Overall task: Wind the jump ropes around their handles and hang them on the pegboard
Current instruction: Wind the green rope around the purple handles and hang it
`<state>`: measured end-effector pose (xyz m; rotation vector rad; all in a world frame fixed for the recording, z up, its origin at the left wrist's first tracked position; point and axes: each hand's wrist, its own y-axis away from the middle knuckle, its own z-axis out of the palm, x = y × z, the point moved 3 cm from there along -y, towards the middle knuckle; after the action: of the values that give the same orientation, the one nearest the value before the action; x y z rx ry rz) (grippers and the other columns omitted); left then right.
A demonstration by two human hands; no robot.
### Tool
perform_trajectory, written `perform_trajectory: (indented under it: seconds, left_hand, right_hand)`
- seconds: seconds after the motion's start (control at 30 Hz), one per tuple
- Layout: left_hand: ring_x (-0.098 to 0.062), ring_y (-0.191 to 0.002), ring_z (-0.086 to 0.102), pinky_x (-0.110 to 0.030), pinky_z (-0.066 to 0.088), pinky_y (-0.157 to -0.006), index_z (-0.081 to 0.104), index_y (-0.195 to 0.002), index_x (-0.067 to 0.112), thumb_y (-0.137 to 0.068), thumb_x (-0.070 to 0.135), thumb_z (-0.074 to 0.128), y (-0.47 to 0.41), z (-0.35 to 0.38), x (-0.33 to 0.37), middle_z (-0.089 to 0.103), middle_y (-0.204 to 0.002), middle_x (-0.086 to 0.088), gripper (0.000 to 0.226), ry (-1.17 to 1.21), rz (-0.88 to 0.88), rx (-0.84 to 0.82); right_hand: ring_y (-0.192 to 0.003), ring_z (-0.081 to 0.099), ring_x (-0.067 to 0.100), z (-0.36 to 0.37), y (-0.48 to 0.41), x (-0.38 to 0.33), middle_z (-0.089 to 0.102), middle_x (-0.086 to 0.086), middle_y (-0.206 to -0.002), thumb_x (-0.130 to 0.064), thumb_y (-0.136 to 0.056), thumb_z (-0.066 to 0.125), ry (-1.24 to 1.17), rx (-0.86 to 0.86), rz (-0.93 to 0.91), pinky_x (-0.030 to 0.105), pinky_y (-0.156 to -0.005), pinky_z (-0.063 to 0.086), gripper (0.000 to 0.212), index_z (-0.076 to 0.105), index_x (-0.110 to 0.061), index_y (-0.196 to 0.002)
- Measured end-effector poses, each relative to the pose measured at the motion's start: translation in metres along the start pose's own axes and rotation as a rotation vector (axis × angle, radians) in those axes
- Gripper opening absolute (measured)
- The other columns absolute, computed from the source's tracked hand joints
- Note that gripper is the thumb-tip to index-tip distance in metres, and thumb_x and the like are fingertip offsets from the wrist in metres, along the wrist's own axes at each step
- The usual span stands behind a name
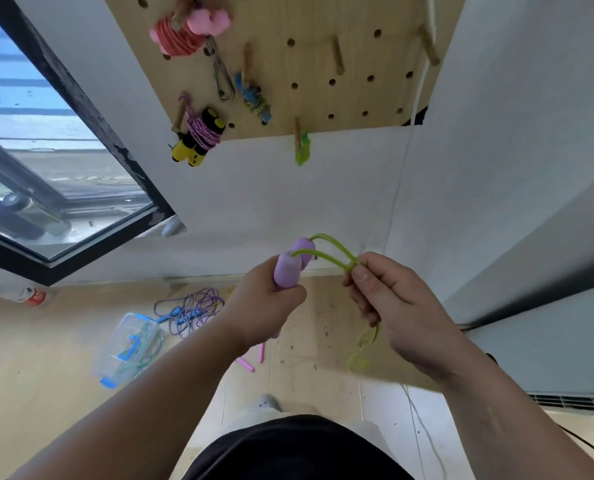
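Left hand [271, 299] grips two purple handles [293, 265] side by side, upright. Right hand [389, 299] just beside it pinches both strands of green rope [330, 254] arching from handle tops; slack hangs below. Pegboard [323, 64] above both hands.

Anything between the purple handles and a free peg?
Nothing visible. Only bare wall lies between the purple handles in the left hand and the pegboard; the middle peg is free. The right hand pinches the green rope.

No legible text anywhere. Red label [36, 297] on the plastic bottle [13, 292]: too blurred to read.
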<state>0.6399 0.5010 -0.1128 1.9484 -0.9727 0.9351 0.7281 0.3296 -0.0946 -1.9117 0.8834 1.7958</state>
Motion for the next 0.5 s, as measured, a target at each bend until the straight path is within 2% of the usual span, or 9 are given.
perform_trajectory:
  seconds: [0.07,0.13,0.2,0.3,0.37,0.43,0.5]
  left_hand:
    - [-0.019,-0.054,0.057,-0.04,0.053,-0.066,0.06,-0.094,0.024,-0.087,0.005,0.056,-0.008,-0.001,-0.001,0.057,-0.051,0.004,0.021,0.164,-0.053,0.022]
    - [-0.02,-0.051,0.048,-0.037,0.044,-0.059,0.053,-0.076,0.013,-0.08,0.009,0.056,-0.016,-0.002,0.0,0.048,-0.054,-0.005,0.006,0.326,-0.094,0.049]
    - [-0.021,-0.05,0.038,-0.036,0.035,-0.057,0.047,-0.068,0.011,-0.074,0.008,0.054,-0.026,-0.003,-0.001,0.041,-0.061,-0.008,0.011,0.498,-0.14,0.064]
    - [-0.02,-0.047,0.031,-0.034,0.028,-0.054,0.046,-0.066,0.012,-0.068,0.009,0.056,-0.048,-0.008,-0.005,0.035,-0.058,-0.007,0.011,0.728,-0.179,0.077]
    - [-0.019,-0.046,0.03,-0.031,0.029,-0.052,0.047,-0.068,0.013,-0.071,0.014,0.064,-0.068,-0.014,-0.006,0.033,-0.056,-0.004,0.017,0.834,-0.174,0.059]
    - [-0.019,-0.044,0.03,-0.03,0.034,-0.047,0.048,-0.071,0.012,-0.072,0.022,0.071,-0.091,-0.022,-0.007,0.03,-0.052,-0.003,0.025,0.88,-0.163,0.06]
    - [-0.021,-0.039,0.033,-0.029,0.037,-0.045,0.05,-0.079,0.007,-0.071,0.028,0.075,-0.113,-0.034,-0.007,0.031,-0.045,-0.004,0.034,0.856,-0.165,0.082]
  right_hand:
    - [-0.066,0.04,0.021,0.005,-0.008,0.004,0.046,-0.001,-0.07,-0.027,-0.108,0.042,0.063,-0.041,0.008,0.042,-0.063,0.037,0.028,0.067,-0.031,-0.096]
    - [-0.067,0.046,0.015,0.011,-0.021,0.01,0.05,-0.005,-0.071,-0.03,-0.108,0.041,0.15,-0.066,0.039,0.044,-0.067,0.045,0.027,0.067,-0.037,-0.107]
    - [-0.067,0.052,0.013,0.017,-0.037,0.014,0.055,-0.01,-0.071,-0.038,-0.106,0.04,0.242,-0.07,0.081,0.051,-0.074,0.052,0.026,0.066,-0.044,-0.112]
    - [-0.067,0.057,0.012,0.025,-0.063,0.015,0.06,-0.012,-0.073,-0.059,-0.095,0.035,0.32,-0.081,0.122,0.056,-0.075,0.055,0.035,0.064,-0.043,-0.106]
    - [-0.066,0.058,0.012,0.032,-0.085,0.014,0.061,-0.013,-0.071,-0.066,-0.089,0.031,0.355,-0.096,0.132,0.055,-0.074,0.055,0.043,0.063,-0.038,-0.096]
    - [-0.065,0.059,0.011,0.041,-0.107,0.007,0.062,-0.013,-0.069,-0.064,-0.093,0.031,0.424,-0.125,0.122,0.051,-0.072,0.054,0.042,0.06,-0.035,-0.088]
    - [-0.065,0.058,0.01,0.049,-0.129,0.0,0.06,-0.009,-0.067,-0.051,-0.102,0.036,0.427,-0.145,0.122,0.044,-0.07,0.052,0.033,0.057,-0.031,-0.085]
